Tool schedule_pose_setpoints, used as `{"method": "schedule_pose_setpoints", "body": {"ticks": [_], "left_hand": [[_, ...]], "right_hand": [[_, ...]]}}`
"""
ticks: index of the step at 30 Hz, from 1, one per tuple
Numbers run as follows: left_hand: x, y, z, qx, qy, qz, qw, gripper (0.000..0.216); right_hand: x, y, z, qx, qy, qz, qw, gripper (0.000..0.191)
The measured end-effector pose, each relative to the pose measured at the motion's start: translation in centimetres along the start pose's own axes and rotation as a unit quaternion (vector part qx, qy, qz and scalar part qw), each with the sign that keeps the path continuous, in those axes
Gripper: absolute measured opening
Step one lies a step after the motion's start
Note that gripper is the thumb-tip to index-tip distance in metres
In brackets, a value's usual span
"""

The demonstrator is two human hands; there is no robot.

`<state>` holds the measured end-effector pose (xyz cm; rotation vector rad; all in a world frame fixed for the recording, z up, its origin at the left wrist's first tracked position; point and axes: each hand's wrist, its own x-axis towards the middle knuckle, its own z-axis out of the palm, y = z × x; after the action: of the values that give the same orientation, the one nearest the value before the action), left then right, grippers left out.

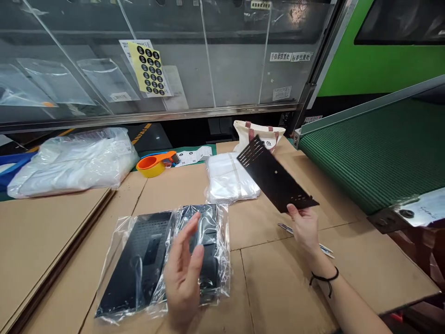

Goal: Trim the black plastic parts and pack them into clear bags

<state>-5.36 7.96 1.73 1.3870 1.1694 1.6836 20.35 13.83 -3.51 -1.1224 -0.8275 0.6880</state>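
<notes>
A black slotted metal panel (274, 174), raised and tilted, and flat black panels (135, 264) in clear plastic film (224, 250)

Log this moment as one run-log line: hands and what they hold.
left hand: open, over black panels in clear plastic bag | right hand: holding slotted black panel | nearby: orange tape dispenser

Factory packing station, work going on at a bench

A green belt conveyor (378, 153) is running along the cardboard-topped bench (278, 278), bagged parts (163, 260) are lying on it, a tape dispenser (156, 163) is sitting nearby, and a sticker sheet (149, 67) and printed station signs (290, 56) are showing on an acrylic screen (225, 60).
</notes>
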Motion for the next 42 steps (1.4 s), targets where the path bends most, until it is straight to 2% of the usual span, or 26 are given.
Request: {"method": "schedule_pose_setpoints", "body": {"ticks": [2,4,6,8,10,12,13,16,19,22,26,30,35,42], "left_hand": [[1.3,1.8,-0.1,0.042,-0.02,0.045,0.998,0.03],[3.2,3.7,0.6,0.107,-0.07,0.117,0.985,0.026],[5.7,4.8,1.9,0.185,-0.131,0.206,0.952,0.027],[8.5,4.6,3.8,0.26,-0.194,0.301,0.897,0.028],[11.0,3.0,5.7,0.356,-0.278,0.371,0.811,0.036],[13.0,0.4,7.4,0.469,-0.395,0.369,0.699,0.045],[13.7,-0.9,7.9,0.483,-0.422,0.368,0.673,0.044],[14.9,-4.3,8.6,0.507,-0.455,0.374,0.629,0.037],[15.5,-5.7,8.2,0.535,-0.461,0.374,0.601,0.028],[16.2,-5.6,7.6,0.552,-0.46,0.369,0.59,0.026],[17.0,-5.2,7.3,0.572,-0.445,0.336,0.601,0.025],[17.5,-6.3,7.5,0.599,-0.412,0.262,0.635,0.01],[18.4,-8.1,7.8,0.583,-0.411,0.152,0.684,0.025],[18.8,-8.8,7.6,0.499,-0.426,0.073,0.751,0.021]], "right_hand": [[0.4,0.2,0.0,0.031,0.031,0.03,0.999,0.034],[0.5,0.0,0.0,0.059,0.041,0.06,0.996,0.034],[0.6,-0.3,0.1,0.08,0.044,0.085,0.992,0.035],[0.6,-0.7,0.2,0.094,0.049,0.102,0.989,0.038],[0.5,-1.0,0.3,0.104,0.054,0.112,0.987,0.041],[0.4,-1.1,0.4,0.112,0.055,0.116,0.985,0.042],[0.4,-1.2,0.4,0.116,0.055,0.117,0.985,0.041],[0.4,-1.4,0.3,0.124,0.054,0.115,0.984,0.041],[0.6,-1.5,0.1,0.126,0.052,0.114,0.984,0.043],[0.7,-1.6,0.0,0.118,0.047,0.112,0.986,0.046],[0.5,-1.7,-0.2,0.091,0.018,0.1,0.991,0.049],[-0.2,-2.1,-0.1,0.044,-0.023,0.069,0.996,0.046],[-0.9,-2.4,0.2,-0.022,-0.067,0.004,0.998,0.042],[-1.6,-1.8,0.1,-0.118,-0.117,-0.095,0.981,0.035]]}}
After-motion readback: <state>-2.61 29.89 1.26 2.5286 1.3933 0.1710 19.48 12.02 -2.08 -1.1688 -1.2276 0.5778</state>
